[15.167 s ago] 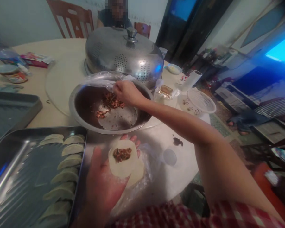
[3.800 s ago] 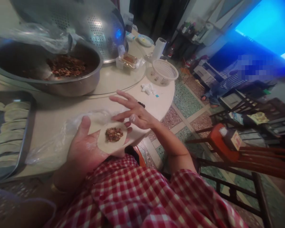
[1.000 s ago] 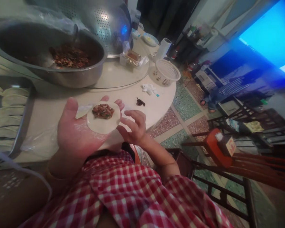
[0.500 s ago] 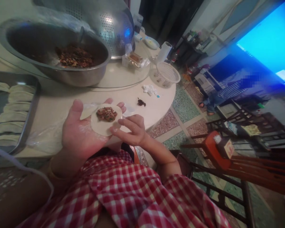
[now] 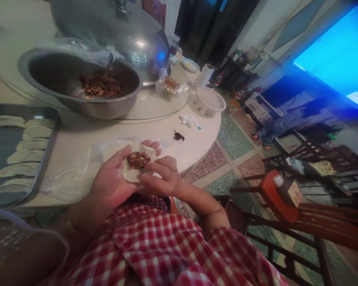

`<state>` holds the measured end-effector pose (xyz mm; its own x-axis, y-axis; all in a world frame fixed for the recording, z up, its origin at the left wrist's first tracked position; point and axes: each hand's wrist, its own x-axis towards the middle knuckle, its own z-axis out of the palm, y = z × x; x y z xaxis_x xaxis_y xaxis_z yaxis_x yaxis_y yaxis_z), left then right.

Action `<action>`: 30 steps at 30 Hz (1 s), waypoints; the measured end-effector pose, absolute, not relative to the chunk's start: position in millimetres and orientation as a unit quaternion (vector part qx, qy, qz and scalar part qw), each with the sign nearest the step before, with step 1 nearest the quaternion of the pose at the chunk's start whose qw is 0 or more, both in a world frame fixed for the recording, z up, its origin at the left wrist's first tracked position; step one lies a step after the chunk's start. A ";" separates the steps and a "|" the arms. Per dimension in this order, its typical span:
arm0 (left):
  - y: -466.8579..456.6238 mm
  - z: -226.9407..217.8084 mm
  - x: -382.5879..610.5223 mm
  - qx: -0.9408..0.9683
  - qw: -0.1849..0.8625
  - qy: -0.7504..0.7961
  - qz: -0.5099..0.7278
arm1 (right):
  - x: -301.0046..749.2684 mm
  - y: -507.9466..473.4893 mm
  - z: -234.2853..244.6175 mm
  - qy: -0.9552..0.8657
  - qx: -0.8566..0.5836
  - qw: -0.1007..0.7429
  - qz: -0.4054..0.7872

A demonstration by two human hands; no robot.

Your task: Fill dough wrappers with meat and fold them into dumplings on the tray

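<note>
My head view looks down at a pale table with a curved edge. On it lies a round glass top. The floor has red and green squares with pale lines between them. On the right a big screen glows blue, and a person in stripes is near it. Closer to me is a red chair with a small box on it.

A big bowl stands by the edge of the glass top, with meat mix and a spoon in it. Behind it is a huge lid with holes, and it hides what is there. To the right are a clear pack, a dish, a roll and a white basket. A tissue and a dark scrap lie in front of them. On my left a tray has dumplings in it. A cord hangs in front of its near side.

The skin, with some mix on it, is in my left hand, which is cupped around it. My right hand pinches its right edge. My left hand blocks some of the thin bag on the table
</note>
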<state>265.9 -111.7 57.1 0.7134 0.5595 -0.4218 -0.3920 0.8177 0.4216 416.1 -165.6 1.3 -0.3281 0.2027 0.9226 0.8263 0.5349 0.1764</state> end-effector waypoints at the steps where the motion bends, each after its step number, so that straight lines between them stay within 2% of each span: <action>1: -111.9 57.0 266.2 0.153 0.912 0.282 0.257 | 414.8 -165.7 2.0 -0.745 -0.339 0.469 -0.332; 7: -115.6 53.1 267.1 0.189 0.904 0.302 0.235 | 403.6 -170.4 -1.4 -0.700 -0.377 0.539 -0.278; 12: -120.3 42.2 266.2 0.263 0.878 0.289 0.275 | 396.7 -177.0 -4.9 -0.679 -0.439 0.538 -0.239; 18: -127.4 42.6 264.3 0.338 0.834 0.313 0.305 | 390.0 -182.7 8.8 -0.643 -0.454 0.577 -0.217; 24: -130.2 44.2 262.7 0.366 0.815 0.330 0.305 | 389.0 -182.1 5.9 -0.637 -0.492 0.557 -0.204; 30: -130.8 44.1 262.9 0.367 0.810 0.341 0.305 | 387.4 -176.7 9.6 -0.609 -0.458 0.621 -0.185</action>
<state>262.9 -130.8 44.1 0.5819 0.7444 -0.3274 -0.2439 0.5438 0.8030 387.4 -176.7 9.6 0.1911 0.3275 0.9253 0.7864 0.5131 -0.3440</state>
